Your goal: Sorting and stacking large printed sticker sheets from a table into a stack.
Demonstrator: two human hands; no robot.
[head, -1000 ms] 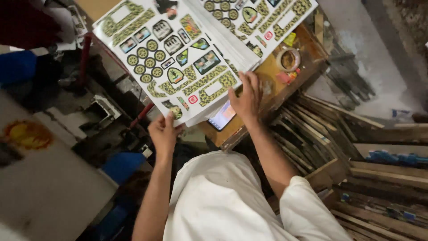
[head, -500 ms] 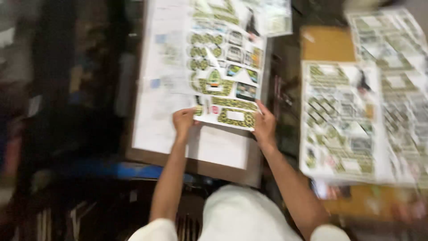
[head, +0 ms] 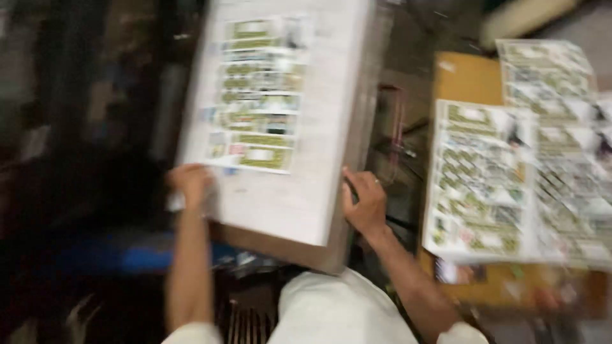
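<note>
A thick stack of large white sheets (head: 287,191) lies in front of me on a brown board. A printed sticker sheet (head: 258,95) with green and yellow labels lies flat on top of the stack. My left hand (head: 189,185) grips the stack's near left edge. My right hand (head: 363,204) presses against the stack's right side, fingers bent. The picture is motion-blurred.
To the right, more printed sticker sheets (head: 484,178) lie overlapped on a brown cardboard surface (head: 465,76). A dark gap with metal parts (head: 395,140) separates the two piles. The left side is dark, with something blue (head: 127,255) low down.
The sticker sheet I held by its lower corners now lies on the stack. Both hands have moved off it to the stack's left and right sides.
</note>
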